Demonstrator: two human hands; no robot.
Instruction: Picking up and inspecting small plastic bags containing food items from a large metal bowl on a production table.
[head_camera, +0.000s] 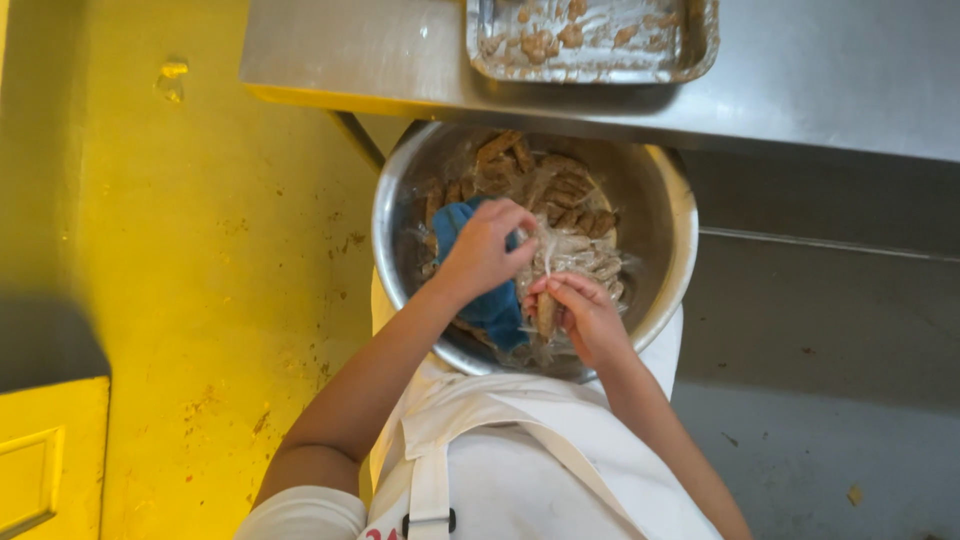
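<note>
Peeling wrap over the steel bowl

Looking straight down, I have both hands inside a big round steel bowl (668, 215) that sits just below the edge of a steel tabletop (820, 80). My left hand (485, 250) is pinched shut on a strand of thin clear plastic wrap (560, 252), with the fingertips drawn together near the middle of the bowl. Under that hand and wrist lies a blue cloth (495, 310), though I cannot tell whether the hand grips it or only rests over it. My right hand (582, 315) is curled closed around a brown, finger-shaped piece of food (546, 315), held near the bowl's near rim and just beside my left hand. The two hands are close together, almost touching.

More of the same brown pieces (560, 190) lie heaped at the far side of the bowl, tangled with crumpled wrap. On the tabletop above the bowl stands a shallow metal tray (700, 40) smeared with brown crumbs. I am wearing a white apron (500, 450), and a yellow floor (200, 250) spreads out to my left.
</note>
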